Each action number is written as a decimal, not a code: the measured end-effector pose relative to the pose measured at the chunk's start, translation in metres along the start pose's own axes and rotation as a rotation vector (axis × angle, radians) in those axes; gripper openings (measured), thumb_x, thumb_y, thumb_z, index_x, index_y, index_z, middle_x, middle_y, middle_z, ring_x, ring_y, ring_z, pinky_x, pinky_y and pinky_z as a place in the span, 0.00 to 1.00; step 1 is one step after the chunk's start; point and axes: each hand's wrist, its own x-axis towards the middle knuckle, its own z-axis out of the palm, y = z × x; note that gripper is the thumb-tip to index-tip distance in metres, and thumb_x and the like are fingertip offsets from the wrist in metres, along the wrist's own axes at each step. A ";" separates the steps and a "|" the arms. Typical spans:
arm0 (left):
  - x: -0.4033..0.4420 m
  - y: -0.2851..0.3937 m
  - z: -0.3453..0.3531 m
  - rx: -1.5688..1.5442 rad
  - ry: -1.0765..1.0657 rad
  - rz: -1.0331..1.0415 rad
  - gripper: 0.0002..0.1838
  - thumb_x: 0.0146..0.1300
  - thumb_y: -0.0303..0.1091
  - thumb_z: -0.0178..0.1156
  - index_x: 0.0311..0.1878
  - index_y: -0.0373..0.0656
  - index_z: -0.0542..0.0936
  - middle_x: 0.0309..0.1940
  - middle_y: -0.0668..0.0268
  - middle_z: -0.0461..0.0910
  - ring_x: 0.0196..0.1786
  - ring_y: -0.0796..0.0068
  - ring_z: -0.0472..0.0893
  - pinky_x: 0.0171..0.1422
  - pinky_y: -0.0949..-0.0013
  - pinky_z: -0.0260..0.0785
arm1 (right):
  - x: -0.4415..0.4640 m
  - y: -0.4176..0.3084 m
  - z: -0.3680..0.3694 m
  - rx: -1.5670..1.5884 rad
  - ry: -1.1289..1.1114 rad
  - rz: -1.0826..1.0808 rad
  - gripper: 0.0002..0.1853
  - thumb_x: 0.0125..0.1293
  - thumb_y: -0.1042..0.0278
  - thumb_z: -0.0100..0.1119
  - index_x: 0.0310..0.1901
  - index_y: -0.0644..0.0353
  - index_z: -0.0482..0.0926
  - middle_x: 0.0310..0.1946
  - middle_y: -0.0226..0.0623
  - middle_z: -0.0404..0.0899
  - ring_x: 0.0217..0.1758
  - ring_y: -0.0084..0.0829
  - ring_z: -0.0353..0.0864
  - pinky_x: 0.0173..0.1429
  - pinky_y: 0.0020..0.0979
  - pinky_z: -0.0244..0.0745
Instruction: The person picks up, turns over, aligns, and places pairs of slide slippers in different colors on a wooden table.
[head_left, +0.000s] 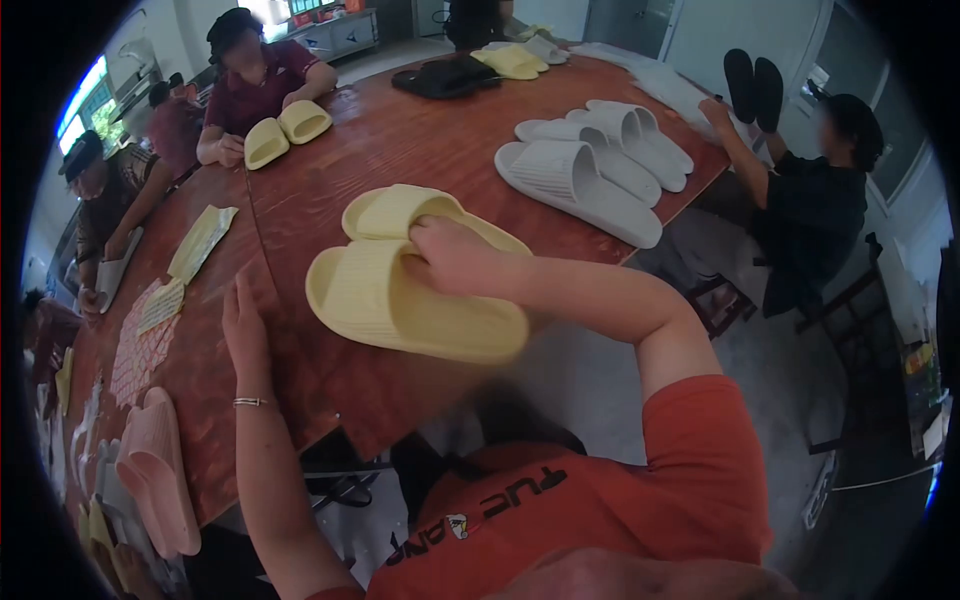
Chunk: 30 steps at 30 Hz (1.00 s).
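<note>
A pair of pale yellow slippers [455, 325] is in front of me, over the table's near edge, one slipper overlapping the other. My right hand [455, 258] grips the pair at the inner edges of the straps, with its fingertips hidden inside. My left hand [243, 318] lies on the brown table [345, 135] to the left of the slippers, fingers stretched out and holding nothing. Left of that hand are a printed yellow packet [203, 243] and a red-and-white patterned sheet [145, 345].
Grey slippers [610, 185] stand at the right edge, pink slippers [158, 470] at the lower left. Black slippers [445, 77] lie at the back. One co-worker [262, 75] handles yellow slippers [288, 133]; another [825, 190] holds dark slippers [753, 87] at the right.
</note>
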 end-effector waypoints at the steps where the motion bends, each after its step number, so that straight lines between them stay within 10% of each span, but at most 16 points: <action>1: 0.001 -0.004 0.000 0.035 -0.029 -0.028 0.21 0.62 0.46 0.47 0.48 0.37 0.71 0.38 0.63 0.74 0.38 0.75 0.73 0.40 0.75 0.66 | -0.017 0.010 -0.011 -0.023 0.034 -0.048 0.15 0.52 0.63 0.51 0.33 0.69 0.73 0.33 0.50 0.72 0.39 0.45 0.73 0.45 0.40 0.68; 18: -0.002 -0.016 0.004 0.353 0.018 0.171 0.18 0.60 0.40 0.50 0.42 0.32 0.74 0.37 0.58 0.77 0.37 0.74 0.75 0.42 0.73 0.66 | -0.028 0.231 -0.067 -0.846 -0.007 0.851 0.16 0.58 0.61 0.42 0.42 0.58 0.76 0.43 0.42 0.75 0.47 0.39 0.74 0.47 0.44 0.67; 21: -0.007 -0.008 0.008 0.312 0.051 0.138 0.17 0.59 0.40 0.51 0.38 0.33 0.75 0.27 0.61 0.77 0.30 0.76 0.74 0.37 0.74 0.66 | -0.011 0.259 -0.064 -0.616 -0.061 0.992 0.18 0.57 0.65 0.44 0.47 0.59 0.74 0.48 0.43 0.73 0.51 0.41 0.72 0.50 0.46 0.66; 25: 0.000 -0.020 0.006 0.339 0.091 0.194 0.17 0.58 0.41 0.52 0.38 0.33 0.75 0.31 0.57 0.78 0.35 0.70 0.77 0.39 0.71 0.67 | 0.015 0.248 -0.095 -0.798 -0.292 0.754 0.16 0.55 0.68 0.44 0.44 0.60 0.75 0.48 0.48 0.71 0.51 0.43 0.71 0.53 0.41 0.66; 30: 0.001 -0.017 -0.006 0.254 0.198 0.288 0.16 0.58 0.39 0.53 0.39 0.34 0.75 0.32 0.58 0.77 0.33 0.75 0.77 0.36 0.74 0.67 | 0.031 0.171 -0.076 -1.011 0.199 0.391 0.16 0.55 0.67 0.47 0.46 0.58 0.71 0.49 0.40 0.67 0.50 0.42 0.67 0.50 0.43 0.67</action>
